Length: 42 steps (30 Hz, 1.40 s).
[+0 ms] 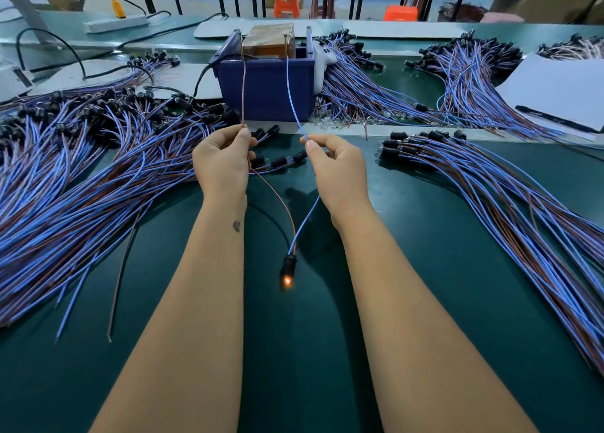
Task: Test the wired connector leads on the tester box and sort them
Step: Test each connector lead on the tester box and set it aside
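A big green tabletop fills the view. On its left side lies a huge pile of blue and brown leads with black ends. On the right side lies another long bunch of leads, and more heaps sit farther back. In the middle at the back stands a dark blue tester box.

Two bare arms reach forward over the tabletop. The left hand has its fingers pinched tight on a thin brown wire that goes up to the top of the box. The right hand has its fingers pinched tight on a thin blue wire that also goes up to the box.

Both wires run down between the arms and meet at one small black connector. A tiny orange light glows at its tip.
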{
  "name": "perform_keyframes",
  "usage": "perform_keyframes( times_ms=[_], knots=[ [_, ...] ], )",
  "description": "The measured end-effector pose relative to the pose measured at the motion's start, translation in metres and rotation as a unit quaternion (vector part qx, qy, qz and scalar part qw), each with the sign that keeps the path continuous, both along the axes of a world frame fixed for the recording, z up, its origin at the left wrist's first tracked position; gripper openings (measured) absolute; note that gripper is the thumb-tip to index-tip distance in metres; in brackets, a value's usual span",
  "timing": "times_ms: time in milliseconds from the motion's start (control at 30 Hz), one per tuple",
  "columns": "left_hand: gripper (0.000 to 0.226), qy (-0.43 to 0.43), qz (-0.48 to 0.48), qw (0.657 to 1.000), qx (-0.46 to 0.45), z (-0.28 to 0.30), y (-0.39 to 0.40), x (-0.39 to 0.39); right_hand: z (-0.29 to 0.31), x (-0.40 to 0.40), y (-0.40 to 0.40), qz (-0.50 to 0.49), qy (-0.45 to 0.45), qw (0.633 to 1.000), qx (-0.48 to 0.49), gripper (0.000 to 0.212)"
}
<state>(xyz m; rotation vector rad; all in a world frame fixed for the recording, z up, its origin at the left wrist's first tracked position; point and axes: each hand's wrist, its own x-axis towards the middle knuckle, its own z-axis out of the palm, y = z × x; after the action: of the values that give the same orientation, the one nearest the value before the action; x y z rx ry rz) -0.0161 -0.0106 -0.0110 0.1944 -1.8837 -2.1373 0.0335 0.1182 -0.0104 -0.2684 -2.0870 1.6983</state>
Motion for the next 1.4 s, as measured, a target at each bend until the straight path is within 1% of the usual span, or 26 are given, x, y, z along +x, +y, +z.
perform_keyframes(
  times_ms=[267, 333, 533, 667, 767, 833, 900, 967, 1033, 1067, 1100, 1133, 1200, 1233, 1267, 1333, 1400],
  knots=[
    [0.008, -0.002, -0.01, 1.0, 0.011, 0.003, -0.002, 0.004, 0.001, 0.002, 0.0, 0.004, 0.013, 1.0, 0.001, 0.015],
    [0.008, -0.004, -0.039, 0.999, 0.016, 0.005, 0.001, 0.005, 0.002, 0.004, -0.002, 0.01, 0.023, 1.0, 0.014, 0.015],
    [0.009, -0.02, -0.186, 0.982, 0.028, 0.008, 0.02, 0.015, 0.004, 0.004, -0.01, 0.044, 0.021, 0.997, 0.066, 0.01],
    [0.013, -0.028, -0.223, 0.974, 0.015, 0.008, 0.02, 0.018, 0.003, 0.005, -0.008, 0.038, 0.016, 0.995, 0.085, 0.01],
    [0.015, -0.029, -0.219, 0.975, 0.027, 0.009, 0.019, 0.018, 0.004, 0.006, -0.006, 0.053, 0.003, 0.994, 0.093, 0.015],
    [0.018, -0.034, -0.183, 0.981, 0.049, 0.009, 0.018, 0.017, 0.006, 0.008, -0.005, 0.077, -0.019, 0.994, 0.071, 0.02],
    [0.021, -0.038, -0.142, 0.986, 0.084, 0.01, 0.015, 0.014, 0.008, 0.01, -0.003, 0.108, -0.044, 0.992, 0.055, 0.019],
    [0.022, -0.035, -0.12, 0.981, 0.149, 0.012, 0.01, 0.012, 0.011, 0.013, -0.001, 0.139, -0.07, 0.985, 0.072, 0.013],
    [0.022, -0.037, -0.117, 0.967, 0.223, 0.014, 0.006, 0.012, 0.012, 0.015, 0.001, 0.154, -0.082, 0.98, 0.098, 0.011],
    [0.024, -0.04, -0.12, 0.959, 0.255, 0.015, 0.005, 0.011, 0.012, 0.015, 0.001, 0.144, -0.077, 0.98, 0.111, 0.011],
    [0.028, -0.043, -0.124, 0.953, 0.274, 0.015, 0.004, 0.011, 0.011, 0.015, 0.001, 0.115, -0.065, 0.982, 0.134, 0.01],
    [0.032, -0.045, -0.131, 0.952, 0.273, 0.015, 0.004, 0.01, 0.01, 0.014, 0.001, 0.065, -0.053, 0.981, 0.172, 0.009],
    [0.036, -0.057, -0.152, 0.964, 0.213, 0.014, 0.007, 0.01, 0.009, 0.014, 0.0, -0.068, -0.023, 0.964, 0.256, 0.011],
    [0.036, -0.063, -0.159, 0.972, 0.16, 0.013, 0.01, 0.011, 0.01, 0.015, 0.0, -0.128, 0.007, 0.952, 0.277, 0.011],
    [0.035, -0.063, -0.164, 0.98, 0.098, 0.011, 0.013, 0.012, 0.011, 0.017, 0.0, -0.17, 0.046, 0.944, 0.278, 0.011],
    [0.032, -0.04, -0.17, 0.984, -0.043, 0.006, 0.02, 0.016, 0.013, 0.018, -0.001, -0.202, 0.11, 0.945, 0.234, 0.018],
    [0.029, -0.002, -0.179, 0.968, -0.176, 0.001, 0.025, 0.019, 0.015, 0.018, 0.0, -0.182, 0.136, 0.963, 0.144, 0.028]
  ],
)
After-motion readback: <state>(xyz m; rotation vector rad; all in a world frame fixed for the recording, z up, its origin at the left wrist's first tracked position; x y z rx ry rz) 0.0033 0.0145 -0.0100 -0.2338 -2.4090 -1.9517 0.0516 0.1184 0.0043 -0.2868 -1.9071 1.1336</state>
